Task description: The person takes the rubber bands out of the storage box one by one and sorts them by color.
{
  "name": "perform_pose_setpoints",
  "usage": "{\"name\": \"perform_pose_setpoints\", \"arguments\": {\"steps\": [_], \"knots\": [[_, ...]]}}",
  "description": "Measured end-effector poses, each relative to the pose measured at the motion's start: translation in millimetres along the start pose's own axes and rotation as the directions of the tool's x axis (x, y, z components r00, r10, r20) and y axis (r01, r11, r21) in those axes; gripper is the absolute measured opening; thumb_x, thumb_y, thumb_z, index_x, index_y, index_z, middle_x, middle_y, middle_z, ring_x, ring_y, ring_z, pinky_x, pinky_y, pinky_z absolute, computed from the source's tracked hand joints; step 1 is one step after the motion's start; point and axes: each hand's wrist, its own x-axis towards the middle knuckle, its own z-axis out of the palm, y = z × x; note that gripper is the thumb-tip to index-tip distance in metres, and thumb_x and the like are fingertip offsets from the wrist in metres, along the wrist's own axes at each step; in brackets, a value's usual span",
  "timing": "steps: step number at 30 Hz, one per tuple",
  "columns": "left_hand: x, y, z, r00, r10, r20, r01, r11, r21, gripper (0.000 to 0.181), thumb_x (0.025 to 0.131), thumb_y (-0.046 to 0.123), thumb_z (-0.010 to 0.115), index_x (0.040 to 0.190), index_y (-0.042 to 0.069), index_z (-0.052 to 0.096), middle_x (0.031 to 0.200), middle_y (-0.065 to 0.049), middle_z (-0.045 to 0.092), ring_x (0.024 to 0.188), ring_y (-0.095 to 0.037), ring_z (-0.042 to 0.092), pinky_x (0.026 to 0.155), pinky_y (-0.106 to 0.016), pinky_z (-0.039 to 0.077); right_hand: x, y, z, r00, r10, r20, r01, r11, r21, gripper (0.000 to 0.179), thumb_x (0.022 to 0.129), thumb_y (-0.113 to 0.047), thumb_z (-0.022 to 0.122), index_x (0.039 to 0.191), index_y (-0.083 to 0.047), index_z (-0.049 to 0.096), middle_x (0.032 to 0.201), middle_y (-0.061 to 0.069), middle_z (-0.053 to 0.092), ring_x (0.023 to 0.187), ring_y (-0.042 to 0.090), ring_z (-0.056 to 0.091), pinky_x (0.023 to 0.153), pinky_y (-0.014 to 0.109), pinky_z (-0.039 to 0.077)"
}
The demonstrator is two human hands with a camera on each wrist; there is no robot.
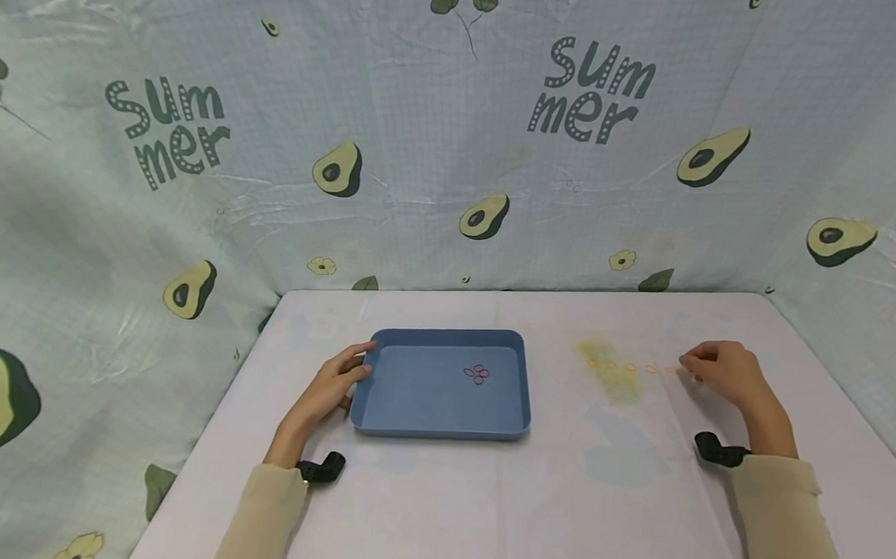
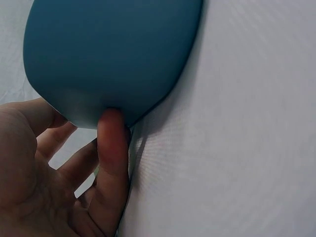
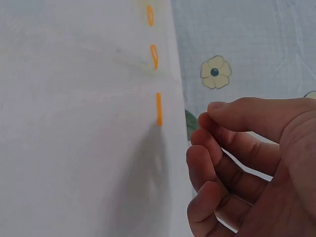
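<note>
A shallow blue tray (image 1: 443,400) lies on the table, with a cluster of several thin red rings (image 1: 478,380) in its right half. At the tray's left edge my left hand (image 1: 332,383) grips the rim; the left wrist view has its fingers (image 2: 111,143) against the blue wall. Right of the tray, several small orange rings (image 1: 630,367) form a row. My right hand (image 1: 725,371) hovers by the row's right end, fingers curled, thumb and index fingertips together. Nothing shows between them in the right wrist view, where the nearest orange ring (image 3: 159,109) lies on the cloth, apart from the fingertips.
A white cloth covers the table (image 1: 438,512), with a yellow-green printed patch (image 1: 616,383) under part of the row. Behind the table hangs a pale curtain (image 1: 419,86) with avocado prints. A black wrist strap with a camera (image 1: 718,450) sits on each arm.
</note>
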Motion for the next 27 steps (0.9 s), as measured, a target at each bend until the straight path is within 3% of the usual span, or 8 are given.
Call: {"name": "perform_pose_setpoints", "arguments": {"steps": [11, 27], "knots": [[-0.6, 0.9, 0.4, 1.0, -0.002, 0.002, 0.002, 1.0, -0.001, 0.052, 0.109, 0.024, 0.053, 0.159, 0.022, 0.042, 0.164, -0.025, 0.037, 0.144, -0.045, 0.044, 0.06, -0.034, 0.055, 0.5, -12.3, -6.0, 1.0, -0.028, -0.005, 0.028, 0.998, 0.048, 0.04, 0.104, -0.03, 0.059, 0.116, 0.008, 0.066, 0.102, 0.024, 0.072, 0.089, 0.03, 0.066, 0.066, 0.03, 0.051], [-0.6, 2.3, 1.9, 1.0, 0.002, -0.003, -0.002, 1.0, -0.007, 0.051, 0.108, 0.024, 0.054, 0.158, 0.022, 0.043, 0.163, -0.024, 0.039, 0.143, -0.045, 0.045, 0.059, -0.033, 0.055, -1.3, -34.0, -10.5, 0.996, -0.086, -0.012, 0.086, 0.996, 0.014, 0.039, 0.105, -0.033, 0.059, 0.116, 0.004, 0.068, 0.106, 0.024, 0.073, 0.09, 0.029, 0.067, 0.068, 0.03, 0.046]]}}
